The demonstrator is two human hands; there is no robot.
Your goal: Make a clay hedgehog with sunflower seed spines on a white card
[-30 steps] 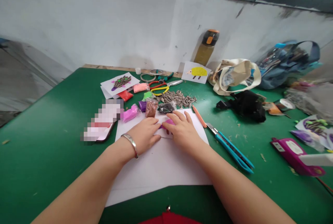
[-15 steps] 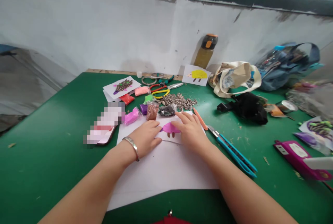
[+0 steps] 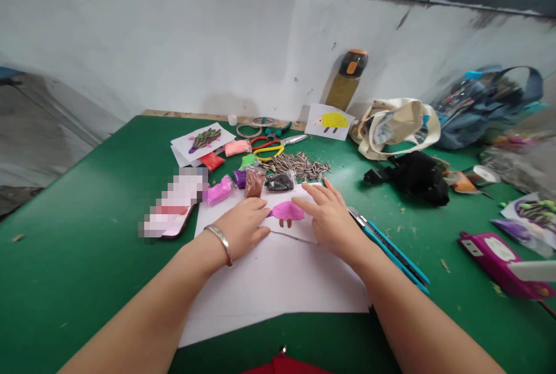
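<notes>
The spread right hand (image 3: 332, 217) has slid right, baring the pink shape (image 3: 287, 211); the flat left hand (image 3: 244, 228), apart, touches the card (image 3: 304, 231).

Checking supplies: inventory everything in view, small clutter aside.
Pink-animal card: 1, white, between hands
Paper: 1+, white, beneath
Packets: 7, mixed, beyond hands
Seeds: many, grey, near packets
Tools: count unclear, mixed, far side
Rings: 2, silver, far edge
Phone-like item: 1, pixelated, left
Other cards: 3+, white, around table
Bottle: 1, amber, by wall
Bags: 2, cream and blue, right
Bundle: 1, black, right
Cutter: 1, blue, right
Device: 1, magenta, right
Table: 1, green, underneath
Left hand: 1, card's left
Right hand: 1, card's right
</notes>
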